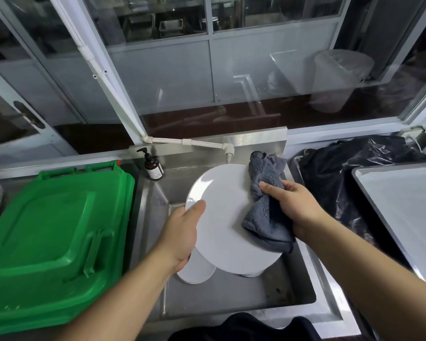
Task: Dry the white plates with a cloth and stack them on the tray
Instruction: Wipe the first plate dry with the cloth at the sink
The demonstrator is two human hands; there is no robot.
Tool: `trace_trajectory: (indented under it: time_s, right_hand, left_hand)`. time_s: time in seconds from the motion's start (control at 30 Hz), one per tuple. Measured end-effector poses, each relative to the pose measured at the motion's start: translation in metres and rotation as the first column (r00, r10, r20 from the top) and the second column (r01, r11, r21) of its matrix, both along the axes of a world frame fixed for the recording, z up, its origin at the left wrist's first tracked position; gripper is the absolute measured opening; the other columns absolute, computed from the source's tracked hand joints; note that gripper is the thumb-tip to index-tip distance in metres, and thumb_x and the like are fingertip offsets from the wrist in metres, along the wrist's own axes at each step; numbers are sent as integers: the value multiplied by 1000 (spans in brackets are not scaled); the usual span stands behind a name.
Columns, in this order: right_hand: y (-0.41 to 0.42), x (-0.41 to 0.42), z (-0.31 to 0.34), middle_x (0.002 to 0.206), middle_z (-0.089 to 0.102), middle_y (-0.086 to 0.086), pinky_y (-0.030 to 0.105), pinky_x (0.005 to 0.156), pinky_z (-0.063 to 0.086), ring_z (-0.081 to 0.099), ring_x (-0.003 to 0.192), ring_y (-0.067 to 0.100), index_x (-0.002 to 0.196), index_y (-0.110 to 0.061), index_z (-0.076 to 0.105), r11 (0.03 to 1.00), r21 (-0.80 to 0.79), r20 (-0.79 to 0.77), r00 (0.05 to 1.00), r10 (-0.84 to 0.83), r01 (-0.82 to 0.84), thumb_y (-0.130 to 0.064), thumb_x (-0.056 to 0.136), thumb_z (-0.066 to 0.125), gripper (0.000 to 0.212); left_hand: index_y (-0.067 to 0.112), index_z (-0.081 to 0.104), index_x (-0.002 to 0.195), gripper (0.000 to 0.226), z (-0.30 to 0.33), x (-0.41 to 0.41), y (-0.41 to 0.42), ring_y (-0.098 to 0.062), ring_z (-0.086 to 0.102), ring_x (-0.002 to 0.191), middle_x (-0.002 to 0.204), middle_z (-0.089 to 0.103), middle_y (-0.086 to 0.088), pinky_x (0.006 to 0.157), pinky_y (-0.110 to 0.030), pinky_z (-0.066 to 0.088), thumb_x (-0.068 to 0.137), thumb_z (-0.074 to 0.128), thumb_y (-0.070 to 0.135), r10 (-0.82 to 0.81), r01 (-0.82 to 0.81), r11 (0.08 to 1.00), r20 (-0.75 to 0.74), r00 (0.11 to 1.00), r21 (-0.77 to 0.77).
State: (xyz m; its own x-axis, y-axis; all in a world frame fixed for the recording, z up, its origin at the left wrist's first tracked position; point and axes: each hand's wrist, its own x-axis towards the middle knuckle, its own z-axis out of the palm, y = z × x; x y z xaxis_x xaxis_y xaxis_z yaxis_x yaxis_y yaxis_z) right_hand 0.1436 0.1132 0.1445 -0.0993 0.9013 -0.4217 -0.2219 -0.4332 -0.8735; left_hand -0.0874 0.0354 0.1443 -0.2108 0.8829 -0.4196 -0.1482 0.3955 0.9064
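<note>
Large green bin lid [52,242] left of steel sink [231,296]; tray [403,217] at right. White plate [226,217] held tilted above sink, over further plates [194,271]. Left hand [180,232] grip on plate's left rim, thumb on top; right hand [293,205] grip clenched round grey cloth [263,200], pressed on plate's right side.

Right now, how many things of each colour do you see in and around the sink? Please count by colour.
White: 3, the held plate and two plates under it in the sink
Grey: 1, the cloth
Green: 1, the bin lid
Brown: 1, the pump bottle
Black: 1, the plastic bag
Total: 7
</note>
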Motion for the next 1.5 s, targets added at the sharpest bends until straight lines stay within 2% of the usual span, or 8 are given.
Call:
trace_trajectory:
  time_s: [0.3,0.47,0.6,0.7,0.93,1.2,1.4,1.5]
  right_hand:
    - [-28,-24,-28,96,83,9,40,78,65,82,85,27,111,-9,74,921,-244,-126,931,-342,305,-24,101,74,19]
    - [-24,-7,-25,101,82,16,42,74,66,81,87,30,112,-3,75,951,-247,-147,963,-225,185,-18,103,72,19]
    - [-13,6,-11,91,81,18,35,62,65,79,72,27,107,1,76,990,-134,-107,993,-54,39,-13,100,73,17]
    - [-3,8,-5,91,79,19,38,69,66,76,71,27,109,6,74,998,-51,-30,999,25,-26,-14,98,75,22]
    - [-1,-3,-7,89,81,14,34,68,65,76,72,22,101,-2,78,997,42,42,997,-69,67,-18,98,77,16]
    - [-24,-27,-30,81,82,1,27,55,61,81,75,20,96,-12,75,934,-139,-4,943,-333,329,-28,99,77,17]
    - [-16,-7,-26,90,82,14,34,57,65,80,72,25,102,-3,75,955,-178,-34,969,-245,236,-23,100,76,20]
    - [-7,5,-16,95,82,17,37,70,68,80,77,26,105,-2,76,986,-71,-10,988,-152,151,-21,101,74,20]
  left_hand:
    - [36,79,97,33,-13,54,-8,-22,78,93,97,82,6,84,-44,63,91,53,54,268,-269,963,61,961,5]
    - [29,84,94,31,-16,34,-7,-17,80,80,96,83,-3,57,-30,60,106,56,24,171,-164,985,165,971,-51]
    - [17,76,120,29,-2,5,1,-29,78,101,114,80,-11,82,-39,59,102,60,31,21,-12,998,147,989,-63]
    - [20,84,102,21,-2,-5,5,-27,80,91,106,82,-11,70,-35,62,101,64,25,-33,37,999,94,995,-33]
    - [35,85,89,31,-8,8,1,-17,81,86,98,83,-2,62,-26,61,105,62,22,87,-93,992,76,993,84]
    - [29,76,96,45,-9,41,-4,-33,75,101,96,82,2,97,-60,58,71,59,62,277,-278,960,40,960,42]
    - [23,82,102,24,-10,37,-5,-19,80,90,106,82,-6,69,-37,63,104,59,28,123,-123,992,199,972,-12]
    - [28,84,105,28,0,17,-2,-24,78,95,115,80,-12,75,-40,59,102,57,32,-16,13,1000,218,976,14]
